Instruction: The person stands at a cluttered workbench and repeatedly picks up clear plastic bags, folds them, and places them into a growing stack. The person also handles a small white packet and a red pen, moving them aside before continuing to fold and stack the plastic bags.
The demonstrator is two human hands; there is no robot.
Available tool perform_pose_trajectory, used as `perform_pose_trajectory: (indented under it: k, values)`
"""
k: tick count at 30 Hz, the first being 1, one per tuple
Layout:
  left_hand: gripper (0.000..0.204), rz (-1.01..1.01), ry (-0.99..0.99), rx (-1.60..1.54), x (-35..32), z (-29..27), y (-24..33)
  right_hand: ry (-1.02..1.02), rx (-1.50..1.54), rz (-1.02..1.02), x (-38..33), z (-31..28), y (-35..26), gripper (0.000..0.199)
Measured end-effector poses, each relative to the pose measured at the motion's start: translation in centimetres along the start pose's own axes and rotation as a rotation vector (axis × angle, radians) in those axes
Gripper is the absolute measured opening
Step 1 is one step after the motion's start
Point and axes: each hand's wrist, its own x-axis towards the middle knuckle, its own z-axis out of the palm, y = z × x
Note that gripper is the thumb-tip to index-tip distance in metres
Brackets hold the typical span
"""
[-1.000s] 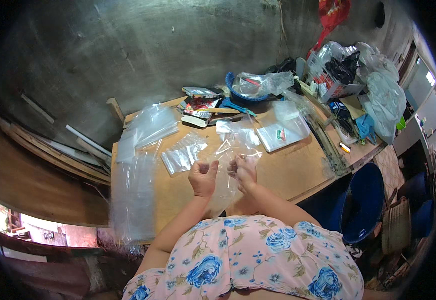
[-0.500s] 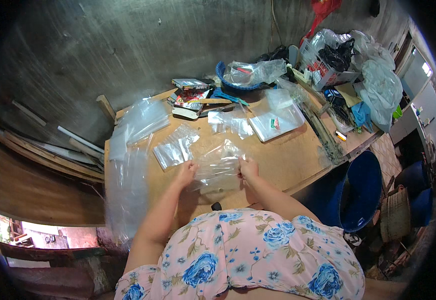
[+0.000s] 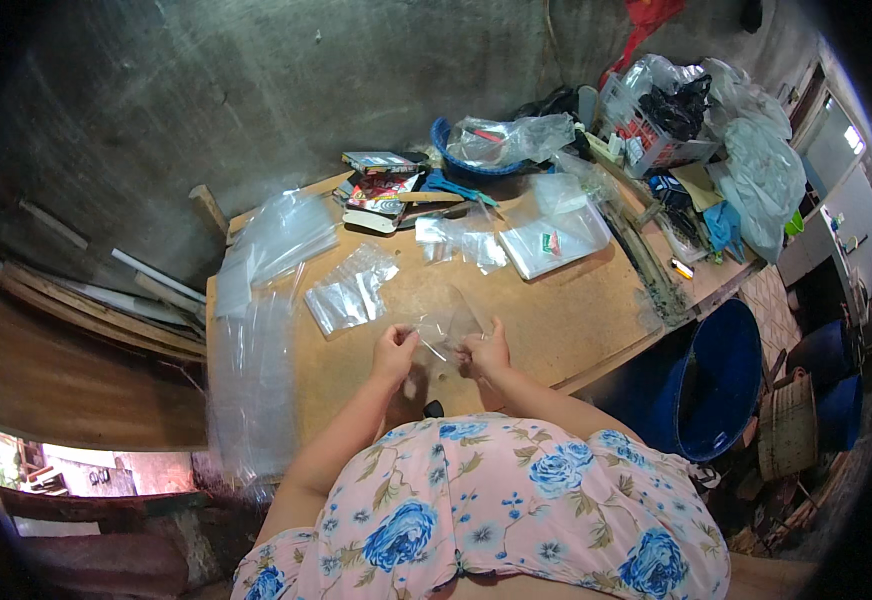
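So rn both hands are working a piece of clear film, holding it up over the near-middle part of the bench, just in front of the floral top. Left hand is pinching the film's left side, thumb and fingers looking closed on it; right hand is gripping the other side, fingers curled and clamped on it too, afaict. Exact fold lines are too see-through to tell.

Tips for handling it, imo: w/ film this thin you'd want to be keeping the pinch light and right at the edges, keeping both hands level, and leaving just a bit of tension so it isn't creasing or clinging to itself. Prob worth matching edges before pressing anything flat. Main risk is static or a slipping edge, I'd guess. Also keep elbows clear of the long stack on the left; it's looking slippery.

Diff vs half a sec ago: hands were wider apart then, w/ the film spreading broad and flat btwn them. Now they're sitting closer together and the film's showing as a narrower, bunched-looking bit. The small packets beyond the left hand and the labelled pack farther right are staying put, basically no change.
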Motion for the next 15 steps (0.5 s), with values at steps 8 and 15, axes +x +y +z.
perform_pose_trajectory:
  k: [8, 15]
  values:
    - [0.021, 0.246, 0.128, 0.691, 0.9, -3.5, 1.7, 0.111, -0.152, -0.017, 2.4, -2.9, -0.5, 0.018]
    - [0.023, 0.737, 0.227, 1.251, 2.9, -6.8, 3.4, 0.171, -0.325, 0.073, -0.9, -4.9, -3.4, 0.019]
